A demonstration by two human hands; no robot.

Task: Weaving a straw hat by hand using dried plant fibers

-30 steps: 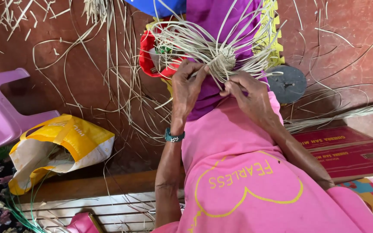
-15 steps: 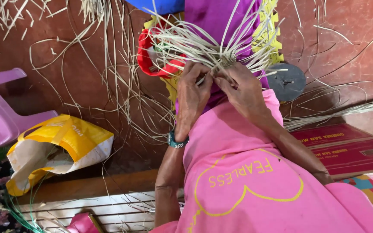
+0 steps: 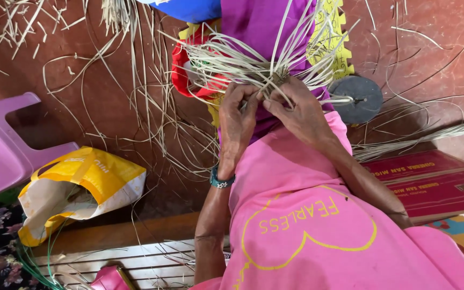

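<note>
Upper centre of frame: both hands meet on a bundle of pale straw strands (image 3: 253, 64) fanning up and outward over the person's purple skirt (image 3: 253, 27). Left hand (image 3: 237, 121), wearing a dark beaded wristband (image 3: 220, 180), has its grip closed around the strands at the knot, fingers curled over. Right hand (image 3: 296, 110) sits just beside it, touching, its grip pinched shut on the same strands near the crossing point. A red ring-shaped piece (image 3: 181, 72) lies behind the bundle, left of it. A dark round disc (image 3: 361, 96) rests on the red floor (image 3: 81, 70) right of the hands. Loose straw scatters across the floor, upper left and right. Lower left: a yellow and white bag (image 3: 81, 188), slumped open; a pink plastic chair (image 3: 6, 145) at the left edge. Red flat boxes (image 3: 430, 182) at right. Pink shirt (image 3: 307, 231) fills the lower centre.
</note>
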